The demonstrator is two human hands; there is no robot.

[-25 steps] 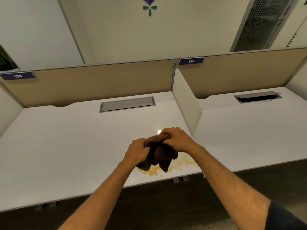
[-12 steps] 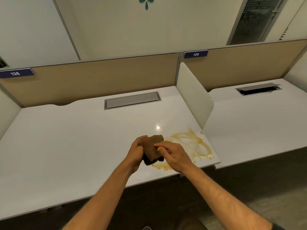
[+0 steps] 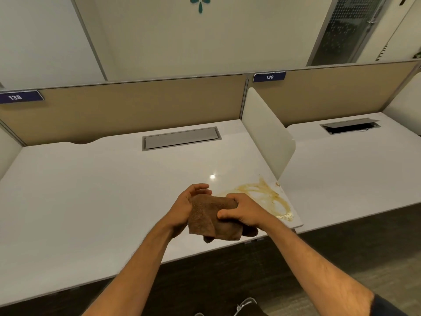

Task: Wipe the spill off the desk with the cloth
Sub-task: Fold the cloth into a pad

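Note:
A brown cloth [image 3: 209,218] is bunched between both hands, held above the front edge of the white desk [image 3: 91,201]. My left hand [image 3: 186,206] cups its left side with fingers curled over the top. My right hand [image 3: 243,212] grips its right side from above, thumb pressed on the fabric. A yellow-brown spill [image 3: 266,197] of thin swirls lies on the desk's front right corner, just right of my hands. The cloth does not touch the spill.
A white divider panel [image 3: 266,133] stands along the desk's right side, just behind the spill. A grey cable hatch [image 3: 181,137] sits at the back of the desk. A second desk [image 3: 353,167] lies to the right. Dark floor is below the desk edge.
The cloth has been refolded and now hangs more loosely between my hands. My hands sit slightly nearer the desk's front edge, and more of the spill shows to their right.

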